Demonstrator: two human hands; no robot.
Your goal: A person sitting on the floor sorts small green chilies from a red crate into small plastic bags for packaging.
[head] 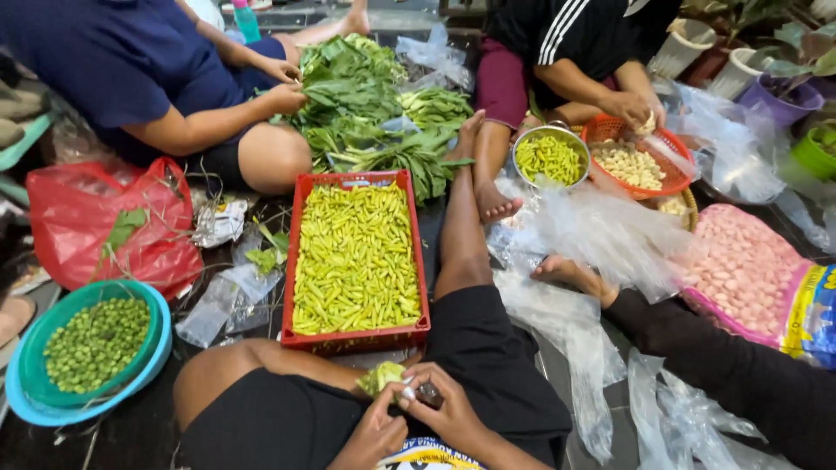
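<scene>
A red plastic crate [355,261] is set on the floor between the wearer's legs and is filled to the rim with yellow-green chili peppers [355,252]. To the left, a green bowl nested in a blue basin [26,396] is seen holding small round green vegetables [94,344]. Farther off, a metal bowl [549,135] of more chilies is placed just beside an orange basket [670,178] of peeled garlic cloves [629,164], and a pink sack [749,326] of pale pink bulbs lies at the right. Leafy greens [366,104] are heaped beyond the crate, with a red plastic bag [104,222] at the left.

Both hands are held together low over the lap, just in front of the crate's near wall. A small clear bag of chilies [381,376] is pinched in the left hand [376,426], whose grip is closed on it. The right hand [448,405] is curled with its fingers closed around a small dark object [428,393], touching the bag's mouth; what the object is cannot be told.
</scene>
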